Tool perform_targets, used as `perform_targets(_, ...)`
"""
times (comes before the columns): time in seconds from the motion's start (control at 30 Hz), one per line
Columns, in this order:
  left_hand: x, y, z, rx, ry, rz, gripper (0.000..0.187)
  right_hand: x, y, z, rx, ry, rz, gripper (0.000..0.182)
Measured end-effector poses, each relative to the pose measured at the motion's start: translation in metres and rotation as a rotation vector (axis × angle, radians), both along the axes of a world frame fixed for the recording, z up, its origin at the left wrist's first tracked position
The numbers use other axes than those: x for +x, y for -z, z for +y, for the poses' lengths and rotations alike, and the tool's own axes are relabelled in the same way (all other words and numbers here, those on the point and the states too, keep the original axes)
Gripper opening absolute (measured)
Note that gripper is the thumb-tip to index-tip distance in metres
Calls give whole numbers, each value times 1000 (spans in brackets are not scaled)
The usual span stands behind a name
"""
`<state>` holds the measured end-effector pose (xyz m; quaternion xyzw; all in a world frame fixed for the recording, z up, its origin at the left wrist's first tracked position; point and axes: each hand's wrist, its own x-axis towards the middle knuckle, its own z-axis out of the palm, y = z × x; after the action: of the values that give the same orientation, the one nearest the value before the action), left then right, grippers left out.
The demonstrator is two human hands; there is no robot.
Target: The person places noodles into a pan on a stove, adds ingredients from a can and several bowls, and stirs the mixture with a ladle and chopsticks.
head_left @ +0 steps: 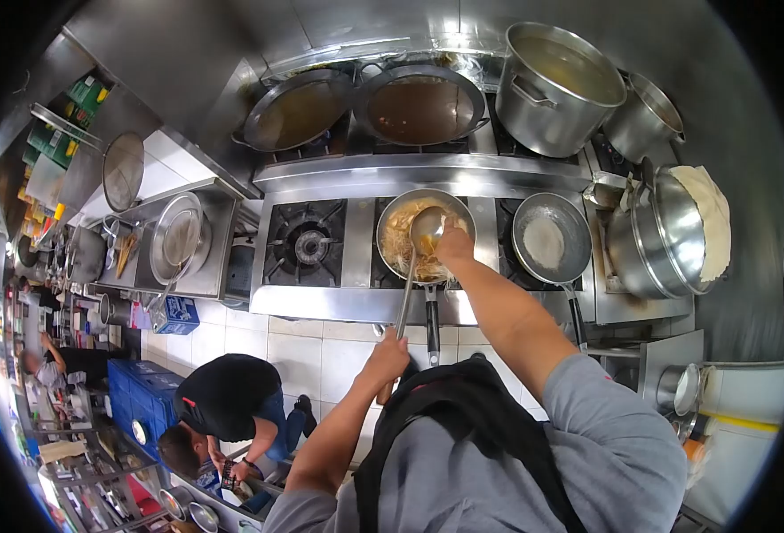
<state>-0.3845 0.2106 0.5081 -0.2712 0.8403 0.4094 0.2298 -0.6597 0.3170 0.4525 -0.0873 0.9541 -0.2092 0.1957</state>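
Note:
A ladle is gripped near the lower end of its long handle by my left hand, fingers wrapped round it. Its round metal bowl lies over a frying pan on the middle burner, with some yellowish liquid in it. Pale, shredded food in brownish liquid fills the pan. My right hand is over the pan's right half, right beside the ladle bowl. Its fingers look pressed together and point down; whatever they hold, if anything, is hidden.
A second frying pan with a whitish patch sits on the right burner. Two wide woks of liquid and a tall stockpot stand behind. Stacked metal bowls are at right. Another person bends over at lower left.

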Motion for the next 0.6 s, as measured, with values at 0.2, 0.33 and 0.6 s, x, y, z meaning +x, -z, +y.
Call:
perform_targets(0.2,5,-25,-25,-227,107,149,37,1,18,8,-42,36,75,69)
perform_targets(0.33,42,-51,-35,-213,109,86,35,0,21,11,-26,56,15,69)
perform_targets(0.6,26,-1,1,11,34,30,32,0,22,-2,-41,126,-63,64)
